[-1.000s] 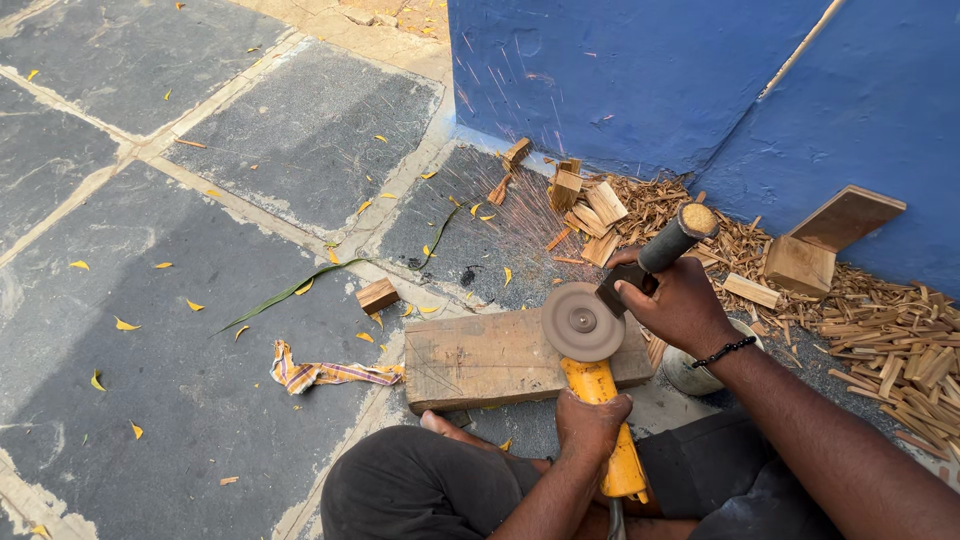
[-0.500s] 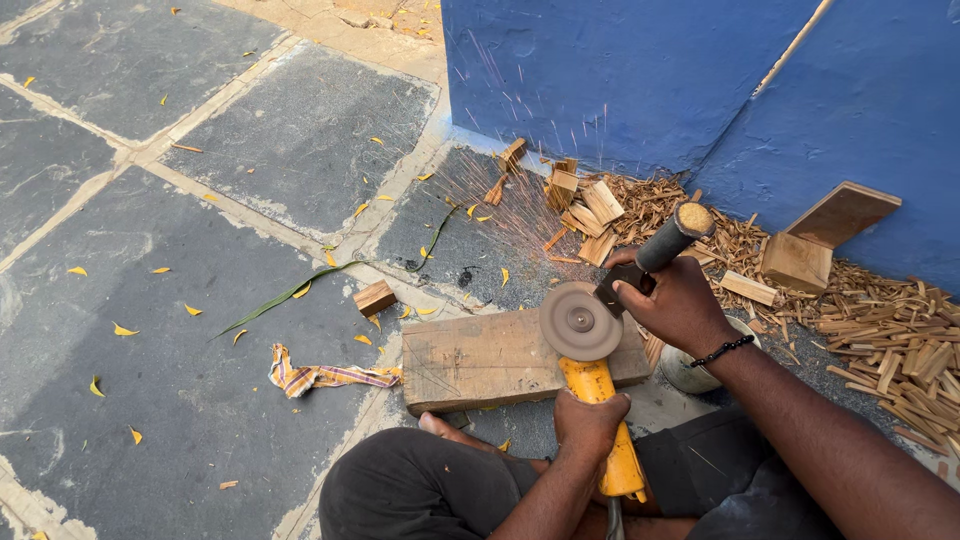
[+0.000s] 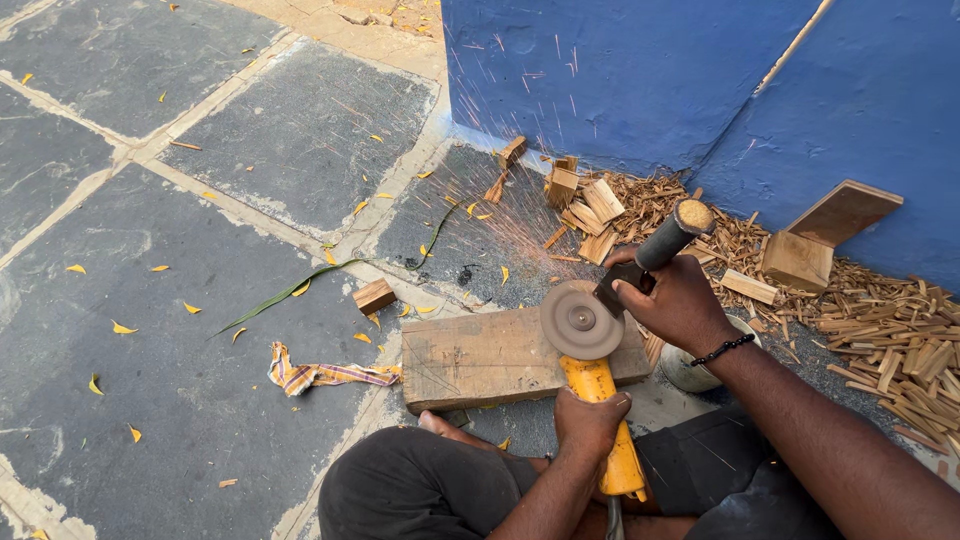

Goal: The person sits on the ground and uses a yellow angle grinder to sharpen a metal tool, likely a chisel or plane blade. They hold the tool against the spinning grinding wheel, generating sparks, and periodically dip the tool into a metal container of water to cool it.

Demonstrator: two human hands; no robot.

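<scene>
My left hand (image 3: 590, 420) grips the yellow body of an angle grinder (image 3: 605, 440), whose grey disc (image 3: 580, 320) faces up over a thick wooden plank (image 3: 480, 360) on the ground. My right hand (image 3: 680, 300) holds a dark-handled tool with a tan end (image 3: 670, 235), its lower metal end pressed against the disc's edge. Sparks (image 3: 510, 210) spray away to the upper left, toward the blue wall (image 3: 600, 70). My legs in dark trousers (image 3: 420, 490) are folded just below the plank.
Wood offcuts and shavings (image 3: 880, 320) lie heaped along the wall on the right, with a small angled wooden piece (image 3: 820, 240). A small wood block (image 3: 374, 296), a striped rag (image 3: 320, 375) and a green leaf stalk (image 3: 290, 290) lie on the grey stone paving (image 3: 150, 250). A round grey pot (image 3: 685, 370) sits by my right wrist.
Sparks began and have grown into a wider spray toward the wall. Both hands and the grinder stay almost in place.
</scene>
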